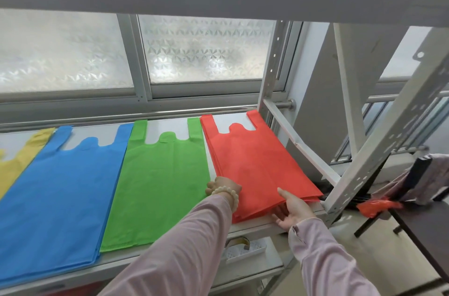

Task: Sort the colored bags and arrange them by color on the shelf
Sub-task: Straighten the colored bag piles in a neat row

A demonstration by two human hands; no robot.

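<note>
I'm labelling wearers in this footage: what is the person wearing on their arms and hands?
Both arms are in long, loose, pale pinkish-lilac sleeves reaching the wrists. The left hand has a bracelet of round cream beads at its wrist. The right hand is bare: no glove, ring or watch shows.

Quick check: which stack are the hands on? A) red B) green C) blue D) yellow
A: the right hand pinches the near edge of the red bags, thumb on top, and the left hand sits at that stack's left edge.
</note>
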